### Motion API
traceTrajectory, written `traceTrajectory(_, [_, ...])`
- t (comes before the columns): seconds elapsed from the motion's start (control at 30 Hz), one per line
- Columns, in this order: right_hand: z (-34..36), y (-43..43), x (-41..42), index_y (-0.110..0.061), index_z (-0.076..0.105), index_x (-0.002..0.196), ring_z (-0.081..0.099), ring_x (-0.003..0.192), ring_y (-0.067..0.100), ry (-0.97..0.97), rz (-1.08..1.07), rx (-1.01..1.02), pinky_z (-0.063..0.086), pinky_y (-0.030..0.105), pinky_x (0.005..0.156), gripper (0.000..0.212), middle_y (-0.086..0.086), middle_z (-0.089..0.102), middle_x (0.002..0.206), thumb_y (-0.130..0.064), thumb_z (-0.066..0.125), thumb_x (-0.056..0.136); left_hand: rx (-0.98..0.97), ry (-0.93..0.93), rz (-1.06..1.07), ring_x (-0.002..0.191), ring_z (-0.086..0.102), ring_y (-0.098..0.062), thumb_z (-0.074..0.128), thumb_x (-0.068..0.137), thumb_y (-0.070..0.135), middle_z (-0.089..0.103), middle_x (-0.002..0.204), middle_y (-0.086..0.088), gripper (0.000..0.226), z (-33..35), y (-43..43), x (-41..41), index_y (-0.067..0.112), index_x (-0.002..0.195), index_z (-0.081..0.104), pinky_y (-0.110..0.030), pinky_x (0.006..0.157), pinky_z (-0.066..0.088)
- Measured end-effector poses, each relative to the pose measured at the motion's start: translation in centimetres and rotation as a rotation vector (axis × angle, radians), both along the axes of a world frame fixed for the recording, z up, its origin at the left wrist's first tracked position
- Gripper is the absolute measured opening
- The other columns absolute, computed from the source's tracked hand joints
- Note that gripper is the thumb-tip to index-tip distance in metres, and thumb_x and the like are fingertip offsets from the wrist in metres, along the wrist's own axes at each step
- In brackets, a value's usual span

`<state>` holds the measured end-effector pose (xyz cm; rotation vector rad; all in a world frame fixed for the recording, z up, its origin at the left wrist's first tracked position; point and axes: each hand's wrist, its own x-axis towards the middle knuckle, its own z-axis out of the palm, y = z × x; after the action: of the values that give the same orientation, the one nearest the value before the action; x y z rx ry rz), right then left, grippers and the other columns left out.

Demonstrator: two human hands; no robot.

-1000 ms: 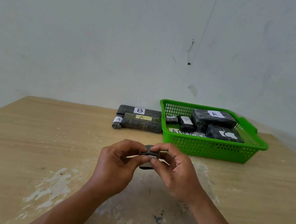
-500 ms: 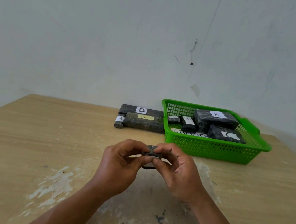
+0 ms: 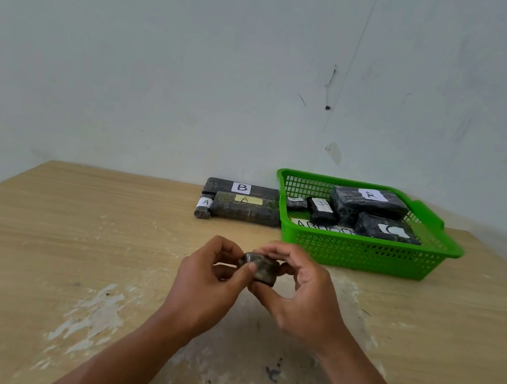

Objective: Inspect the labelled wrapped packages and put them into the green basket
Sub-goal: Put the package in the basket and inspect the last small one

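A bright green basket (image 3: 363, 254) with a mesh lattice wall is seen. The packages in it (image 3: 368, 203) are wrapped in glossy black and carry white labels with black letters. A dark package (image 3: 244, 211) beside it is marked with a yellow label. The surface (image 3: 45, 245) is pale wood grain, worn to whitish patches.

1. Two arms come up from the bottom edge, and both are bare.
2. No sleeves show on either arm.
3. The left hand (image 3: 206, 285) has no glove, ring or watch.
4. The right hand (image 3: 306, 298) is bare too, with short nails on its fingers (image 3: 273, 252).
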<state>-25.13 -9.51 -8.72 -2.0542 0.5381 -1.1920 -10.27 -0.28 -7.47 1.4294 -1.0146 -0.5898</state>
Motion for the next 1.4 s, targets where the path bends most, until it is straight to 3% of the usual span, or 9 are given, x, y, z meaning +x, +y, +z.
traceTrajectory(0.17, [0.01, -0.35, -0.29, -0.025, 0.074, 0.116, 0.072, 0.108, 0.021, -0.016, 0.04, 0.252, 0.062, 0.049, 0.092, 0.03, -0.004, 0.075, 0.11, -0.024, 0.071, 0.087, -0.022, 0.131, -0.02, 0.086, 0.079, -0.018, 0.072, 0.094, 0.008, 0.079, 0.098, -0.004, 0.022, 0.43, 0.07, 0.17, 0.026, 0.107, 0.071, -0.041, 0.086, 0.065])
traceTrajectory(0.37, [0.04, -0.3, -0.28, -0.014, 0.079, 0.102, 0.077, 0.096, 0.02, -0.033, 0.051, 0.36, 0.063, 0.037, 0.087, 0.021, 0.002, 0.08, 0.097, 0.004, 0.072, 0.092, 0.001, 0.102, -0.04, 0.087, 0.079, -0.019, 0.072, 0.092, 0.002, 0.079, 0.096, -0.003, 0.021, 0.46, 0.23, 0.11, 0.021, 0.1, 0.076, -0.049, 0.089, 0.063])
traceTrajectory(0.57, [0.43, 0.15, -0.35, -0.015, 0.079, 0.098, 0.076, 0.098, 0.022, -0.057, 0.071, 0.402, 0.064, 0.039, 0.089, 0.012, 0.004, 0.079, 0.096, -0.016, 0.075, 0.086, 0.004, 0.075, -0.068, 0.088, 0.079, -0.015, 0.079, 0.085, 0.002, 0.08, 0.094, -0.001, 0.02, 0.59, 0.35, -0.05, 0.017, 0.098, 0.074, -0.035, 0.082, 0.064])
traceTrajectory(0.73, [0.56, 0.38, -0.23, -0.012, 0.078, 0.099, 0.077, 0.097, 0.018, -0.057, 0.061, 0.415, 0.064, 0.037, 0.088, 0.014, 0.002, 0.08, 0.097, 0.0, 0.074, 0.092, -0.003, 0.101, -0.072, 0.09, 0.079, -0.017, 0.078, 0.086, 0.002, 0.08, 0.096, -0.003, 0.021, 0.65, 0.29, 0.02, 0.017, 0.1, 0.074, -0.039, 0.088, 0.064])
traceTrajectory(0.93, [0.54, 0.19, -0.51, -0.014, 0.08, 0.107, 0.073, 0.105, 0.021, -0.131, 0.175, 0.524, 0.059, 0.029, 0.085, 0.027, 0.01, 0.078, 0.107, -0.017, 0.066, 0.085, -0.034, 0.204, -0.103, 0.098, 0.078, -0.024, 0.071, 0.095, 0.008, 0.076, 0.107, -0.01, 0.014, 0.54, 0.23, 0.05, 0.018, 0.104, 0.075, -0.042, 0.096, 0.06])
traceTrajectory(1.07, [0.62, 0.24, -0.64, -0.017, 0.081, 0.111, 0.071, 0.11, 0.02, -0.163, 0.143, 0.519, 0.058, 0.025, 0.086, 0.029, 0.009, 0.077, 0.113, -0.006, 0.068, 0.087, -0.055, 0.231, -0.088, 0.099, 0.074, -0.031, 0.065, 0.098, 0.006, 0.059, 0.094, -0.013, 0.026, 0.36, -0.17, 0.26, 0.027, 0.108, 0.076, -0.034, 0.092, 0.061])
traceTrajectory(1.17, [0.48, 0.0, -0.45, -0.015, 0.08, 0.112, 0.072, 0.109, 0.022, -0.145, 0.083, 0.473, 0.06, 0.026, 0.089, 0.028, 0.009, 0.076, 0.113, 0.003, 0.073, 0.092, -0.045, 0.238, -0.107, 0.094, 0.076, -0.023, 0.063, 0.099, 0.005, 0.065, 0.087, -0.008, 0.028, 0.55, -0.09, 0.36, 0.028, 0.107, 0.077, -0.033, 0.092, 0.062])
traceTrajectory(1.3, [0.4, -0.01, -0.31, -0.015, 0.079, 0.113, 0.072, 0.107, 0.023, -0.118, 0.07, 0.43, 0.062, 0.036, 0.094, 0.027, 0.009, 0.073, 0.113, -0.003, 0.079, 0.089, -0.036, 0.214, -0.14, 0.099, 0.077, -0.023, 0.073, 0.093, 0.016, 0.07, 0.109, -0.017, 0.019, 0.58, 0.24, 0.63, 0.024, 0.11, 0.076, -0.039, 0.096, 0.06])
traceTrajectory(1.4, [0.52, 0.24, -0.43, -0.012, 0.079, 0.111, 0.072, 0.106, 0.023, -0.142, 0.103, 0.449, 0.062, 0.033, 0.089, 0.022, 0.009, 0.072, 0.112, -0.007, 0.079, 0.09, -0.02, 0.201, -0.11, 0.098, 0.078, -0.026, 0.077, 0.09, 0.011, 0.074, 0.111, -0.013, 0.023, 0.35, 0.09, 0.56, 0.022, 0.109, 0.075, -0.048, 0.097, 0.06])
